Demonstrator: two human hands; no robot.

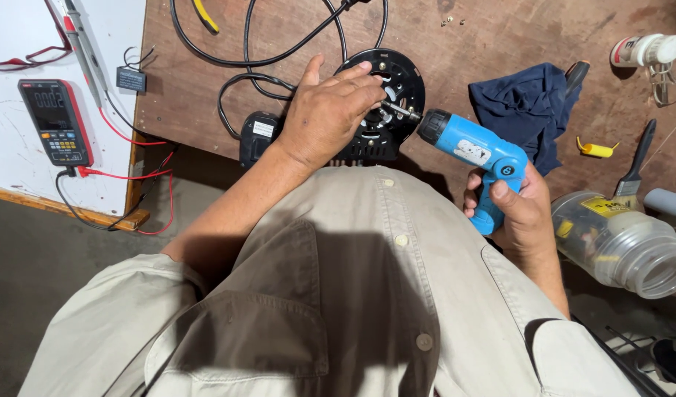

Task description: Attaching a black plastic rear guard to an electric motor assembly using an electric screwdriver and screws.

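Note:
A round black motor housing point(404, 77) lies on the brown wooden bench near its front edge. My left hand point(327, 114) rests flat on top of it, fingers spread over its left half. My right hand point(511, 209) grips the handle of a blue cordless screwdriver point(470, 151). The screwdriver's metal bit point(398, 111) points left and touches the housing just beside my left fingertips. A black cable point(246, 62) loops from the housing across the bench.
A multimeter point(55, 121) with red leads lies on a white board at left. A dark blue cloth point(525, 103), a yellow clip point(595, 149), a paintbrush point(636, 165) and a clear plastic jar point(625, 242) sit at right. A small black box point(258, 136) lies by my left wrist.

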